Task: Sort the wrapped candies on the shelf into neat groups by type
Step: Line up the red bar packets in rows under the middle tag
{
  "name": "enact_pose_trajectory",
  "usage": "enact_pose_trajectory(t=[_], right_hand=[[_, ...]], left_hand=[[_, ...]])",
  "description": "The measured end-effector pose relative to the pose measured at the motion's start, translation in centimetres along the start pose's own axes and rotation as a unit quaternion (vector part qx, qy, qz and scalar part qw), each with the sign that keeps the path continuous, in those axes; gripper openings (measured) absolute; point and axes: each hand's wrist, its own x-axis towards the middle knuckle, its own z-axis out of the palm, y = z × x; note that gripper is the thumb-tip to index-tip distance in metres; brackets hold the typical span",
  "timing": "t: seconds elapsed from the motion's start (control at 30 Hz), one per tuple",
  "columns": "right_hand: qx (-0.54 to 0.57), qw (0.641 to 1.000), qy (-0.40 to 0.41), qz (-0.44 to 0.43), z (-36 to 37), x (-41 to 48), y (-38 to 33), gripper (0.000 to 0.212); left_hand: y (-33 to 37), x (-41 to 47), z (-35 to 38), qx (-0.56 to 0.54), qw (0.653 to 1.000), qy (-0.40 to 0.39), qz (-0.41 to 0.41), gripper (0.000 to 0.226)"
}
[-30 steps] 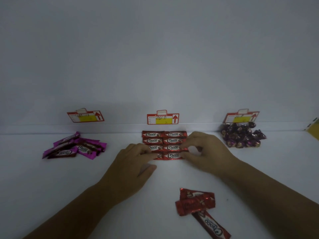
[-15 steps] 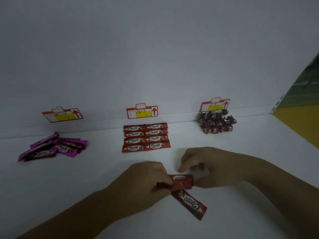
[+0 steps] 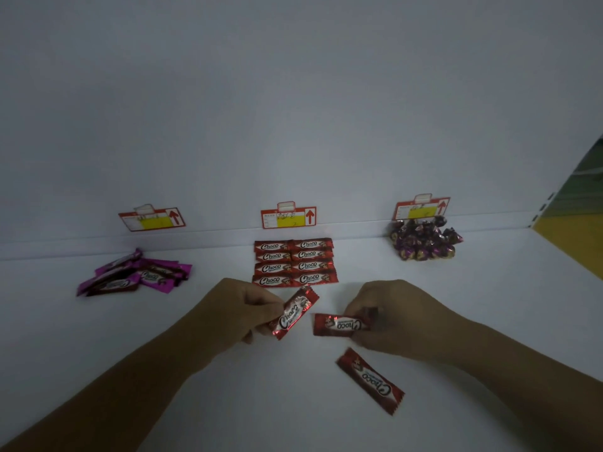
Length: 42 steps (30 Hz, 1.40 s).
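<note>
Nearest, one loose red bar [image 3: 370, 381] lies on the shelf [image 3: 98, 337], well short of the red Choco grid [image 3: 294, 261]. Just before that grid, the left hand [image 3: 235, 309] pinches a tilted bar [image 3: 293, 312] and the right hand [image 3: 396, 316] a level bar [image 3: 341, 325], both grips closed, likely readying the grid's next row.

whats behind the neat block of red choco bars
Behind the red Choco block, a red-and-yellow price tag is fixed on the white back wall. Anything under the bars is covered.
</note>
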Motion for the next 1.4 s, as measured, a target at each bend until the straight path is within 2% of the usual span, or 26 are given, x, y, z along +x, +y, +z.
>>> enact_pose_trajectory(t=[0.13, 0.27, 0.37, 0.43, 0.5, 0.53, 0.6, 0.73, 0.83, 0.93, 1.07, 1.2, 1.4], right_hand=[[0.001, 1.0, 0.013, 0.002, 0.1, 1.1, 0.4, 0.019], [-0.011, 1.0, 0.01, 0.003, 0.1, 2.0, 0.5, 0.02], [-0.019, 1.0, 0.0, 0.014, 0.2, 2.2, 0.7, 0.032], [-0.029, 0.999, 0.004, 0.021, 0.2, 2.4, 0.7, 0.041], [-0.041, 0.999, 0.005, 0.022, 0.3, 2.6, 0.6, 0.037], [-0.052, 0.998, 0.007, 0.026, 0.3, 2.6, 0.4, 0.032], [-0.043, 0.998, 0.007, 0.036, 0.1, 2.6, 0.0, 0.024], [0.011, 1.0, 0.015, 0.022, -0.5, 2.5, 0.2, 0.01], [-0.018, 0.997, -0.031, -0.069, -1.2, 2.5, 0.7, 0.033], [-0.038, 0.991, -0.062, -0.116, -1.2, 2.6, 1.0, 0.031], [-0.062, 0.993, -0.029, -0.1, -0.8, 2.8, 0.9, 0.024], [-0.041, 0.995, -0.007, -0.095, -0.3, 2.6, 1.1, 0.022], [0.054, 0.996, 0.017, -0.069, 0.2, 3.0, 1.5, 0.013]], left_hand=[[-0.6, 0.6, -1.2, 0.113, 0.991, 0.051, 0.04, 0.007], [-1.3, 0.8, -1.1, 0.273, 0.952, 0.097, 0.1, 0.027], [-2.3, 0.2, -0.4, 0.307, 0.927, 0.158, 0.148, 0.03], [-2.6, -1.0, 0.2, 0.344, 0.9, 0.154, 0.217, 0.023], [-2.1, -2.1, 0.6, 0.383, 0.87, 0.122, 0.286, 0.021], [-1.8, -2.4, 0.9, 0.388, 0.869, 0.098, 0.293, 0.028], [-2.0, -2.1, 1.2, 0.351, 0.887, 0.076, 0.288, 0.039], [-1.7, -1.3, 1.1, 0.375, 0.877, 0.09, 0.288, 0.031], [-1.4, -1.8, 1.1, 0.398, 0.865, 0.09, 0.293, 0.02], [-1.5, -1.8, 1.1, 0.39, 0.875, 0.081, 0.276, 0.024], [-1.9, -1.5, 1.1, 0.397, 0.87, 0.106, 0.272, 0.03], [-2.4, -1.0, 1.4, 0.364, 0.881, 0.112, 0.28, 0.036], [-3.3, -0.6, 1.5, 0.335, 0.888, 0.115, 0.293, 0.044]])
